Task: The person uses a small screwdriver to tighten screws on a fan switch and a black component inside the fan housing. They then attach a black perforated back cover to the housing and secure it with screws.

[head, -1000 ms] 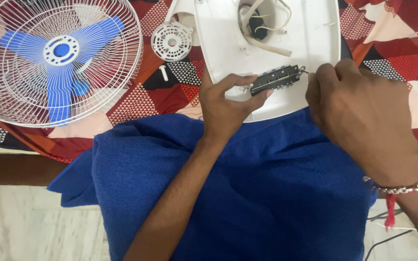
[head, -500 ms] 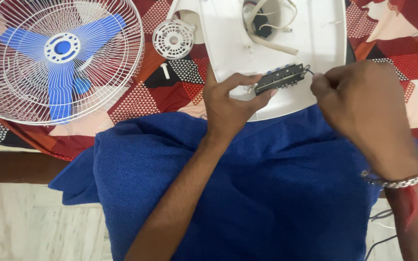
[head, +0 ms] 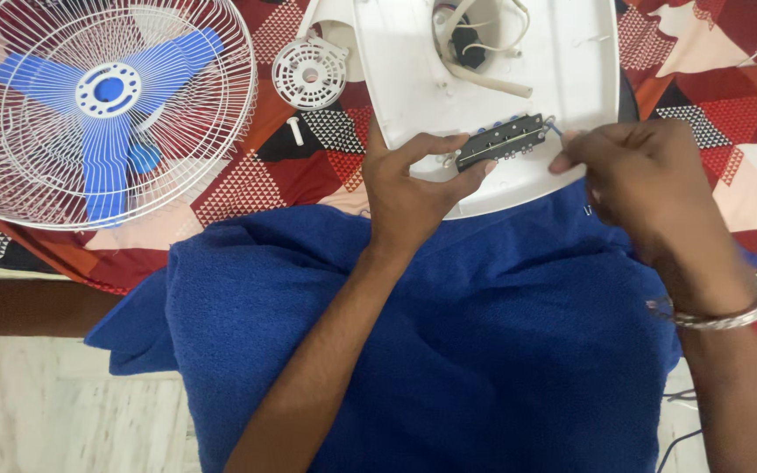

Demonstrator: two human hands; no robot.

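Seen from above, the left hand (head: 409, 184) pinches a black switch block (head: 503, 140) against the white fan base (head: 571, 79) on a patterned bedspread (head: 703, 52), while the right hand (head: 650, 180) grips its thin wire (head: 554, 128), apparently mid-wiring; seating it calls for steadiness.

A small black rectangular switch block (head: 503, 140) is pinched by the left hand (head: 409, 188) over a white plastic fan base (head: 562, 70); a thin wire at its end is gripped by the right hand (head: 650, 180); a white wire-caged blue-bladed fan (head: 102, 96) is seen left
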